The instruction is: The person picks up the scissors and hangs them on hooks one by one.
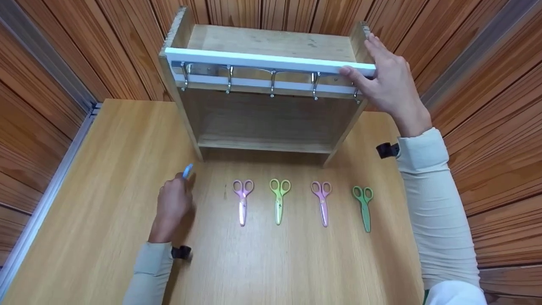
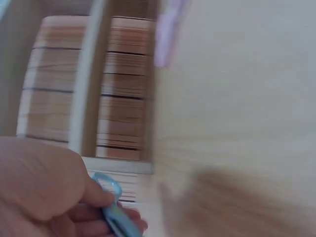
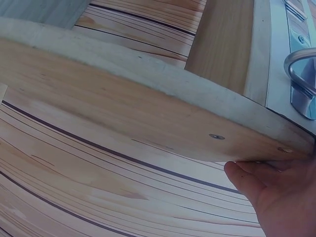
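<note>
Light-blue scissors are pinched between the thumb and fingers of my left hand, to the left of the rack's base; in the head view only a blue tip shows past the fist. My right hand grips the upper right corner of a wooden rack, thumb over the white front rail and fingers along the side board. Silver hooks hang bare along that rail. On the table in front lie pink scissors, yellow-green scissors, more pink scissors and green scissors.
The rack stands at the back of the wooden table, against a wood-patterned wall. Similar panels rise on both sides. A metal edge strip runs along the left.
</note>
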Available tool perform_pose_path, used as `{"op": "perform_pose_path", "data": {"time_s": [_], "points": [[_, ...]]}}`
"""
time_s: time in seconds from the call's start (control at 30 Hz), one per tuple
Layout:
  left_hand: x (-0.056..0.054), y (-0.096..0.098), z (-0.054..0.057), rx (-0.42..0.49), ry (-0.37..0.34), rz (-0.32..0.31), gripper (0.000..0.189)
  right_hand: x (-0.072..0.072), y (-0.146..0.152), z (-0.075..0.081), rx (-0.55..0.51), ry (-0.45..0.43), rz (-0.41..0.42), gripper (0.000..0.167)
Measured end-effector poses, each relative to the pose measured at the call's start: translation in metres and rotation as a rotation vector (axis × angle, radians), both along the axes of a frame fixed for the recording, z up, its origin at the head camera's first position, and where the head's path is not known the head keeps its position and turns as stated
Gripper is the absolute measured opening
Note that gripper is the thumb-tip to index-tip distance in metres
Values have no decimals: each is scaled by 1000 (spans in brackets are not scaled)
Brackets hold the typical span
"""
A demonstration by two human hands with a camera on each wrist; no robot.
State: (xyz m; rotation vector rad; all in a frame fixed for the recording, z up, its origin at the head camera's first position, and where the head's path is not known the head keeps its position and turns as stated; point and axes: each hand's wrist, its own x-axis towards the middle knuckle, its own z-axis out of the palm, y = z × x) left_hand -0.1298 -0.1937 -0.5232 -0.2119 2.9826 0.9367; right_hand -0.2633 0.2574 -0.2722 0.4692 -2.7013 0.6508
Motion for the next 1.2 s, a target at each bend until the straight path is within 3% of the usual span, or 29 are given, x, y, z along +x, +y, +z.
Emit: {"op": "perform_pose_path", "data": {"time_s": [0.17, 0.33, 0.53, 0.67, 0.8, 0.93, 1.2], "points": [[-3, -5, 21, 262, -127, 0, 35, 3, 4, 0, -6, -12, -13, 100], [-3, -6, 38, 393, -185, -23, 38, 3, 5, -1, -14, -5, -7, 99], [-3, -6, 55, 432, -112, -56, 35, 1, 2, -1, -24, -31, -14, 97], [-3, -4, 60, 430, 9, -75, 32, 0, 1, -1, -15, -20, -8, 99], [-3, -1, 68, 493, 86, -79, 34, -2, -1, 0, -6, 2, 4, 100], [-2, 1, 77, 585, 58, -74, 37, -1, -1, -1, 4, -3, -7, 99], [-8, 3, 97, 625, 46, -124, 39, 0, 0, 1, 24, -24, -18, 100]]}}
